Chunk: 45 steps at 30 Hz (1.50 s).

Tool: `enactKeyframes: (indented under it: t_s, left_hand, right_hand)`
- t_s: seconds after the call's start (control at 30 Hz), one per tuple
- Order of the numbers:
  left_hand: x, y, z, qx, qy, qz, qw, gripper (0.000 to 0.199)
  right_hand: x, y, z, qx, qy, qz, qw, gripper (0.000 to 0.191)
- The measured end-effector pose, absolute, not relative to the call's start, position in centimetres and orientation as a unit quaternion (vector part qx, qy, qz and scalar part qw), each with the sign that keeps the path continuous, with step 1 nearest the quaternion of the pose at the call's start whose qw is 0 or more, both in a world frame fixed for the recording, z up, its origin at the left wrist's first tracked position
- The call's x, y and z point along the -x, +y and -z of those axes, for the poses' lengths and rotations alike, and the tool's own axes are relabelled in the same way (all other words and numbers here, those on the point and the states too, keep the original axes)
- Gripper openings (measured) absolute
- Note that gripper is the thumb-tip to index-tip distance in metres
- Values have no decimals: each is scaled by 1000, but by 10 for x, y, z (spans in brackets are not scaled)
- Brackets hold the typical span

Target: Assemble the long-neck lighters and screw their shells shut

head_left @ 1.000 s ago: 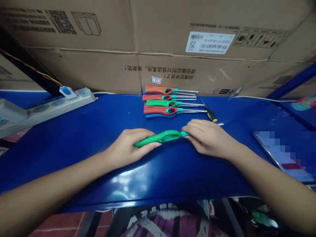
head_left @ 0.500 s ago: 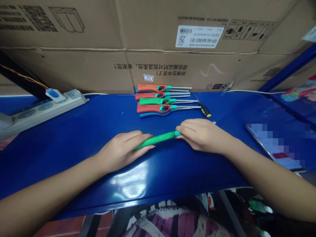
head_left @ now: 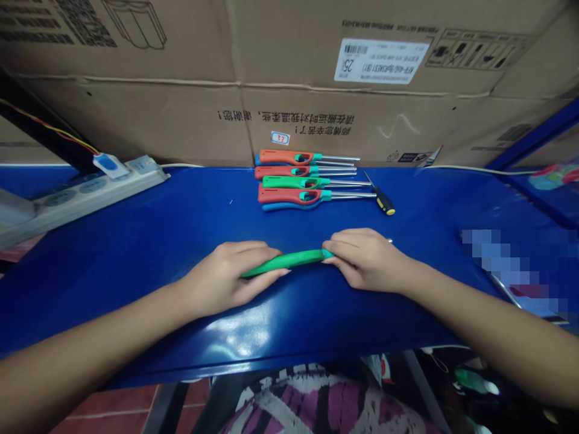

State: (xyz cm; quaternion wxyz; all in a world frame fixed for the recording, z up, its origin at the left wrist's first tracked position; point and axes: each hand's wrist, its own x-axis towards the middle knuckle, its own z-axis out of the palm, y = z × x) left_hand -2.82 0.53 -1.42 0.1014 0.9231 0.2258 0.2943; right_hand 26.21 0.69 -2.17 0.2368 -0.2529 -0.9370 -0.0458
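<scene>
Apparently, work was midway: the green lighter (head_left: 294, 260) was not yet released. The left hand (head_left: 228, 271) had its fingers wrapped round the handle, the right hand (head_left: 368, 259) round the collar (head_left: 327, 254). Beyond those fingers, other lighters (head_left: 275, 194) lay gathered. Farther beyond, the cardboard box's (head_left: 181, 114) upside-down label (head_left: 382, 60) showed "25"; a sticker (head_left: 280, 138) seemingly read "33".

Printed cardboard box (head_left: 289, 93), power strip (head_left: 85, 194) at left, pixelated slab (head_left: 520, 271), possibly a phone, at right

The green lighter (head_left: 290, 260) has rolled (apparently edge-up), its trigger opening now hidden.
</scene>
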Motion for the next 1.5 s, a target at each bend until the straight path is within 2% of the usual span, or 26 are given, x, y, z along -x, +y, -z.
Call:
enactKeyframes:
  t_s: [0.1, 0.3, 0.5, 0.6, 0.77, 0.83, 1.0, 1.1, 1.2, 1.3, 1.37, 1.43, 1.5]
  left_hand:
    - [28, 7, 12, -921, 222, -296, 121, 16]
    - [33, 14, 6, -946, 243, -213, 36, 31]
    - [31, 25, 11, -942, 309, -118, 59, 41]
    - [32, 30, 16, -934, 329, -118, 72, 42]
    - [35, 34, 18, -923, 341, -142, 109, 38]
    - [36, 34, 18, -921, 338, -152, 118, 38]
    - [39, 34, 16, -920, 324, -177, 129, 39]
    - [40, 36, 13, -920, 322, -180, 134, 39]
    - [39, 36, 10, -916, 321, -188, 154, 36]
    - [35, 33, 10, -901, 329, -210, 187, 30]
    - [32, 29, 13, -889, 341, -227, 207, 29]
    - [29, 25, 17, -877, 349, -240, 229, 29]
    - [27, 23, 20, -865, 354, -258, 244, 30]
  right_hand:
    - [-261, 6, 24, 246, -940, 56, 231, 21]
    - [-264, 15, 21, 246, -933, 62, 256, 20]
    - [-276, 29, 12, 339, -926, -38, 164, 14]
    - [-283, 35, 10, 382, -914, -58, 123, 16]
    - [-295, 44, 6, 375, -910, -121, 129, 23]
    - [-300, 49, 4, 387, -903, -101, 159, 23]
    - [-320, 63, 0, 543, -814, 26, 203, 40]
    - [-334, 68, 4, 633, -749, 53, 186, 29]
    - [-343, 70, 7, 691, -708, 32, 138, 38]
    - [-344, 68, 1, 722, -681, 20, 120, 36]
    - [-338, 64, -9, 734, -662, 44, 145, 36]
    - [-325, 56, -21, 717, -657, 85, 217, 36]
    - [-305, 45, -31, 615, -681, 125, 378, 28]
